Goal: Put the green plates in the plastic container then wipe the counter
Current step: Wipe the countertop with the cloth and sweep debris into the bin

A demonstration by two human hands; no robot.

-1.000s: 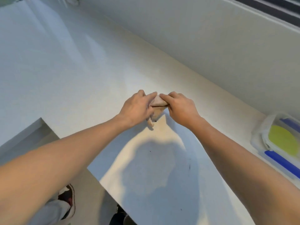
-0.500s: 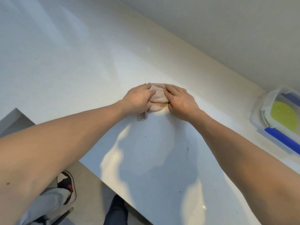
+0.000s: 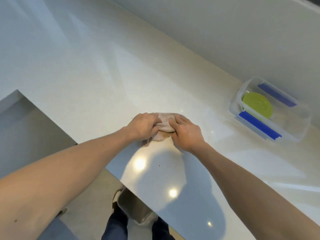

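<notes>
beige cloth (image 3: 165, 122) crumpled under both hands

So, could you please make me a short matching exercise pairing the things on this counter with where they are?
Things:
1. round green plate
2. crumpled beige cloth
3. clear plastic container with blue clips
4. white counter

Places:
A. under both hands
B. far right, near the wall
C. inside the container
D. beneath everything

Pairs: 1-C, 2-A, 3-B, 4-D

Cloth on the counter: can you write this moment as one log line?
step: wiping | both hands: left hand, right hand pressing cloth on counter | green plate in plastic container
</notes>
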